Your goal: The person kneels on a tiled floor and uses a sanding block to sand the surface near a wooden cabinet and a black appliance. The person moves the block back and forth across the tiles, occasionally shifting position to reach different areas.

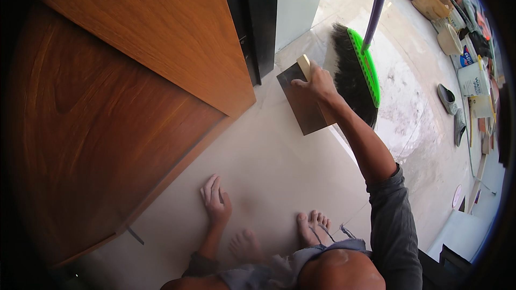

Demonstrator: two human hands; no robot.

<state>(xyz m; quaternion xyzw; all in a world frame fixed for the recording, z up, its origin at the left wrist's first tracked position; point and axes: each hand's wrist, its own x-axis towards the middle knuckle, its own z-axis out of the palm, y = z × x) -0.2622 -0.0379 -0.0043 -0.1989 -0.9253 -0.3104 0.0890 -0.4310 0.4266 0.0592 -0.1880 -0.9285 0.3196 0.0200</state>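
A barefoot person's right hand (321,84) grips the pale handle of a flat, dark-bladed trowel (309,108), thumb laid over the blade, just left of a broom (367,67) with a green head, dark bristles and a purple handle. The right forearm, in a rolled dark grey sleeve (396,225), crosses in front of the bristles' lower end. The left hand (216,200) is free, fingers together and loosely bent, well below and to the left of the broom; whether it touches the smooth pale floor (269,164) cannot be told. Two bare feet (312,230) and a bent knee (341,271) show below the broom, the left foot blurred. Far to the broom's left stand brown wood-grained panels (113,145), with a black frame (262,21) between them and a pale wall (298,8). To the broom's right, grey shoes (446,100) lie on the stained floor, while buckets (475,81) and bags (431,1) crowd the far edge beyond.
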